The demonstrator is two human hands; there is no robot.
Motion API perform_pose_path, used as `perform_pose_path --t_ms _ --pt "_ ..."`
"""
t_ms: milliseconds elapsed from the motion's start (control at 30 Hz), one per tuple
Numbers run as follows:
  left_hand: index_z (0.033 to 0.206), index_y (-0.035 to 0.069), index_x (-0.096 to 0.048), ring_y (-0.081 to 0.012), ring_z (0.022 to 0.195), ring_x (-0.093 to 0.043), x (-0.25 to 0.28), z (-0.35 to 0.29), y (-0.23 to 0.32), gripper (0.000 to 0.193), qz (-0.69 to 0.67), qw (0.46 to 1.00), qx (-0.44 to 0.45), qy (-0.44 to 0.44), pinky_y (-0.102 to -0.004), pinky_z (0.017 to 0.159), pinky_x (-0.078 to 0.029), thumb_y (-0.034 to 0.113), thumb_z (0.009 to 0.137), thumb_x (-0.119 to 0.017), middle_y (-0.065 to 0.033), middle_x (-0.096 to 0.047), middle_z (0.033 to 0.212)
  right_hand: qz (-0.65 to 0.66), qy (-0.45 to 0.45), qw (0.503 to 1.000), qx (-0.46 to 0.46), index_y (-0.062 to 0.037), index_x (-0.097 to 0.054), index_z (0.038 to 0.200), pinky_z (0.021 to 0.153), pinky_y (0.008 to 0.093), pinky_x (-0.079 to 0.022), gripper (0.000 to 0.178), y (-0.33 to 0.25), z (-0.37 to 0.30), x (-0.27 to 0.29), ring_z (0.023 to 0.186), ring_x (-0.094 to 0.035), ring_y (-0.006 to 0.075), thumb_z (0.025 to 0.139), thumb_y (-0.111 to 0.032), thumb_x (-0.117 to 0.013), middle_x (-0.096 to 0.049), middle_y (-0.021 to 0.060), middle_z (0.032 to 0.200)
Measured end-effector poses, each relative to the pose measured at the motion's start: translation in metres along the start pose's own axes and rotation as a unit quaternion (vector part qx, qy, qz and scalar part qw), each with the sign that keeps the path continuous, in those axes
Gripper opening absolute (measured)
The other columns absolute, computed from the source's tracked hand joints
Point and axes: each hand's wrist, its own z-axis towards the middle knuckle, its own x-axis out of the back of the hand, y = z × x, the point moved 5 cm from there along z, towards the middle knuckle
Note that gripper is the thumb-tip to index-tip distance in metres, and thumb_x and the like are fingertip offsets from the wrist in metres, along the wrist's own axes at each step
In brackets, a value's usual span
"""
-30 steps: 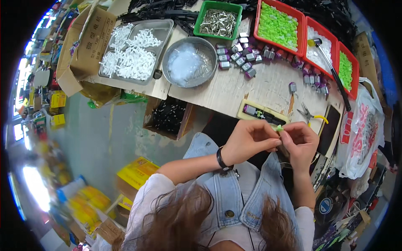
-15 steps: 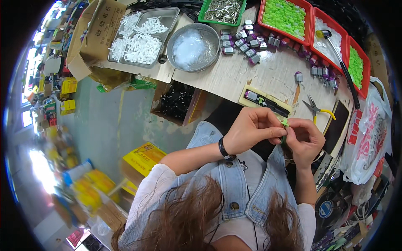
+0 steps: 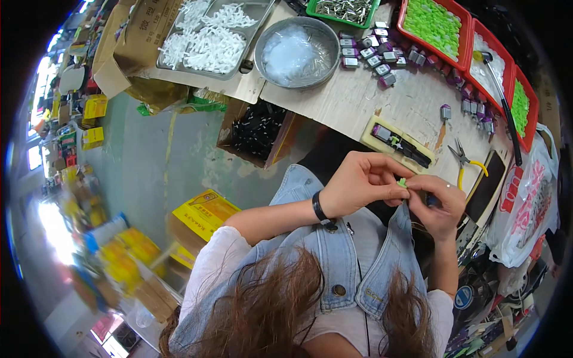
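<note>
My left hand [image 3: 361, 188] and right hand [image 3: 439, 203] pinch a tiny green plastic piece [image 3: 403, 182] between fingertips, at three o'clock from my chest; it seems light, stiff, easily dropped, so I grip its edges.

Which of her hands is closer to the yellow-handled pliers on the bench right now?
Right. The right hand sits just below the yellow-handled pliers, close to their handles. The left hand is farther off, on the other side of the small green part.
</note>
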Motion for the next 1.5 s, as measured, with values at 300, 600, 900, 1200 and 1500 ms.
perform_pose_path --t_ms 300,600,900,1200,1500 --pt "0.112 0.003 -0.071 -0.013 0.081 -0.071 0.01 -0.009 0.015 0.029 0.243 0.952 -0.179 0.047 -0.0238 0.073 -0.056 0.001 0.084 -0.073 -0.0077 -0.072 0.088 -0.104 0.02 0.993 0.053 0.0014 -0.068 0.091 0.071 0.029 -0.055 0.023 -0.017 0.005 -0.015 0.078 -0.07 0.0228 0.071 0.011 -0.073 -0.07 0.0116 0.087" --pt "0.126 0.007 -0.062 -0.0243 0.096 -0.063 0.007 0.001 0.032 0.056 0.556 0.763 -0.325 0.059 -0.0356 0.082 -0.051 0.02 0.074 -0.079 -0.0099 -0.064 0.11 -0.165 0.067 0.984 0.028 0.0019 -0.064 0.094 0.064 0.0284 -0.053 0.021 0.005 0.004 -0.019 0.071 -0.064 0.0208 0.076 0.011 -0.071 -0.064 0.0117 0.088" --pt "0.134 0.002 -0.054 -0.0284 0.138 -0.04 0.011 0.007 0.018 0.058 0.769 0.54 -0.342 -0.025 -0.0439 0.115 -0.03 0.026 0.082 -0.067 -0.01 -0.049 0.143 -0.177 0.053 0.982 -0.034 -0.0002 -0.063 0.092 0.063 0.0295 -0.05 0.016 0.04 0.019 -0.015 0.07 -0.061 0.0206 0.079 0.006 -0.071 -0.061 0.0088 0.083" --pt "0.135 -0.004 -0.05 -0.0268 0.139 -0.038 0.004 0.006 0.022 0.053 0.843 0.406 -0.344 -0.079 -0.0466 0.117 -0.026 0.019 0.087 -0.049 -0.0161 -0.048 0.142 -0.177 0.042 0.981 -0.068 -0.0012 -0.07 0.094 0.064 0.0312 -0.05 0.02 0.038 0.023 -0.012 0.069 -0.061 0.0225 0.075 0.0 -0.077 -0.061 0.009 0.079" --pt "0.087 0.007 -0.069 -0.032 0.087 -0.058 0.086 0.089 0.199 0.019 0.762 0.501 -0.378 0.157 -0.0435 0.079 -0.047 0.024 0.079 -0.071 -0.0114 -0.064 0.09 -0.271 0.021 0.962 0.022 -0.0032 -0.068 0.083 0.059 0.0375 -0.045 0.013 0.021 0.034 -0.02 0.066 -0.055 0.0262 0.074 -0.003 -0.076 -0.057 0.0071 0.071"
